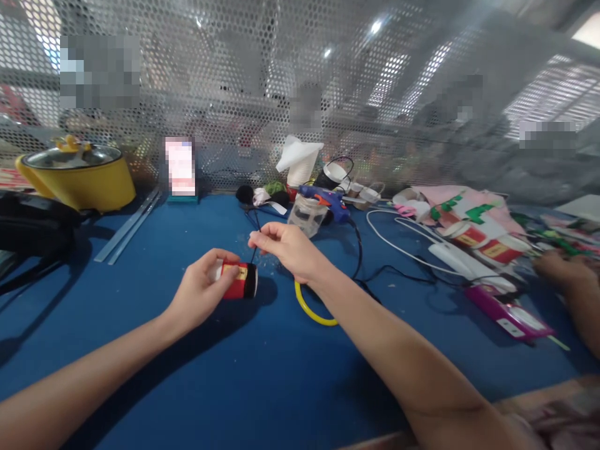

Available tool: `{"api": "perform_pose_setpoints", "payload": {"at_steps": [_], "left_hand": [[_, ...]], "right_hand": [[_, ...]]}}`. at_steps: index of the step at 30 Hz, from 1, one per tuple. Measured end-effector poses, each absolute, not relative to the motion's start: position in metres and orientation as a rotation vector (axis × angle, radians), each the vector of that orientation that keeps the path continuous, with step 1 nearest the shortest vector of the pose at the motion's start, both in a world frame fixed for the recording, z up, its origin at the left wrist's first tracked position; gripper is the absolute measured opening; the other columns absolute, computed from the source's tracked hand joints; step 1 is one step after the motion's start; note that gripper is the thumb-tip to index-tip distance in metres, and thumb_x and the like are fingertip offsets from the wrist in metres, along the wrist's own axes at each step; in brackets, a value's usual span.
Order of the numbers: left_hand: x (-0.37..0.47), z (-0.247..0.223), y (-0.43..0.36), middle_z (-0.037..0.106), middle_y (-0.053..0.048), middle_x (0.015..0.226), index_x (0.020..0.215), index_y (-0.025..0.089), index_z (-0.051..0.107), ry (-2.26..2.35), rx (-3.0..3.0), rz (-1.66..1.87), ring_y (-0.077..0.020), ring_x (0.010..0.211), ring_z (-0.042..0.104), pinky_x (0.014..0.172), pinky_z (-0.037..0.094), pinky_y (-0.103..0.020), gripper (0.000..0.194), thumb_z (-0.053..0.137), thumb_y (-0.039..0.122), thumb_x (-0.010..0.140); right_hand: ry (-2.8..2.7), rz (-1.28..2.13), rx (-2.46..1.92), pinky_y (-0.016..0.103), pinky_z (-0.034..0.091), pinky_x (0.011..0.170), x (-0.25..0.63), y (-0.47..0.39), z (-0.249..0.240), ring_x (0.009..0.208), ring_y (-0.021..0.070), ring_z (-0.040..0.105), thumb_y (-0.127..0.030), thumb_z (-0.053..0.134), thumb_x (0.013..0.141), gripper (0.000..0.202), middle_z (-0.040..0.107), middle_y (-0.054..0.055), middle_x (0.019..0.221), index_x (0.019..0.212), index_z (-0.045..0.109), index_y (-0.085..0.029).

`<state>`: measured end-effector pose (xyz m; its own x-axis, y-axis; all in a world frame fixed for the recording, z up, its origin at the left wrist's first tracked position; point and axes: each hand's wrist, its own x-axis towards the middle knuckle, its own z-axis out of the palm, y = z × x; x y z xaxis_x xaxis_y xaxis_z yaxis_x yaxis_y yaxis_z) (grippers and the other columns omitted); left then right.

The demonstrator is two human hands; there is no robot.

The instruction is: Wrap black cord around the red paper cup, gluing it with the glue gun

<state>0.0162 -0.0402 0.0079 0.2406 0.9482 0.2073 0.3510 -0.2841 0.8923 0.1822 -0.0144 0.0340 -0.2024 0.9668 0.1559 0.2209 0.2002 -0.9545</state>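
My left hand (206, 281) is closed around a small paper cup (240, 282) tipped on its side. The cup has a red wrap with a yellow label and a black band at the end facing right. Between thumb and fingers, my right hand (281, 245) pinches a thin black cord (254, 255) that runs down to the banded end. The cord seems to lead back towards a ball of black yarn (244, 194). Beneath my right wrist lies a yellow ring (310, 314), partly hidden. Just beyond that hand, a blue glue gun (328, 199) rests on a clear plastic container (307, 215).
Yellow pot (94, 181), black bag (37, 231) and clear glue sticks (129, 228) are at left. A phone (181, 167) stands behind. A white power strip (471, 267), cables, a purple box (509, 314) and red-wrapped cups (504, 249) lie right, near another person's hand (560, 269).
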Motion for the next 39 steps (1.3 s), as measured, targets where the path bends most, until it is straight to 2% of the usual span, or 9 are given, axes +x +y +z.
{"api": "perform_pose_setpoints", "payload": {"at_steps": [11,21,26,39], "left_hand": [[0.021,0.009,-0.044,0.056,0.000,0.066,0.082,0.015,0.053,1.172,1.706,0.976,-0.0091,0.052,0.048,0.046,0.037,-0.019,0.021,0.051,0.033,0.073],[0.019,0.009,-0.054,0.058,0.000,0.066,0.082,0.015,0.054,1.106,1.940,1.076,-0.0063,0.046,0.045,0.042,0.036,-0.016,0.015,0.050,0.028,0.075],[0.018,0.009,-0.055,0.062,-0.002,0.072,0.081,0.014,0.055,1.077,1.965,1.155,-0.0075,0.050,0.049,0.045,0.039,-0.017,0.015,0.052,0.027,0.074],[0.017,0.009,-0.056,0.060,-0.001,0.063,0.078,0.014,0.055,0.999,2.125,1.208,-0.0057,0.044,0.044,0.041,0.036,-0.015,0.009,0.051,0.022,0.075]], "right_hand": [[-1.753,0.866,-1.215,0.022,0.033,0.054,0.182,-0.013,0.036,0.054,0.0078,0.044,-0.033,0.050,0.076,0.022,0.053,-0.002,0.061,0.063,0.052,-0.015],[-1.856,0.818,-1.259,0.021,0.031,0.051,0.180,-0.014,0.035,0.050,0.0074,0.042,-0.033,0.049,0.077,0.024,0.050,-0.004,0.055,0.063,0.053,-0.014],[-1.840,0.854,-1.258,0.021,0.030,0.050,0.181,-0.013,0.034,0.049,0.0072,0.040,-0.032,0.050,0.076,0.024,0.048,-0.004,0.052,0.061,0.053,-0.014],[-1.906,0.790,-1.301,0.021,0.029,0.049,0.183,-0.016,0.038,0.047,0.0067,0.038,-0.033,0.049,0.076,0.024,0.050,-0.003,0.054,0.063,0.054,-0.014]]}}
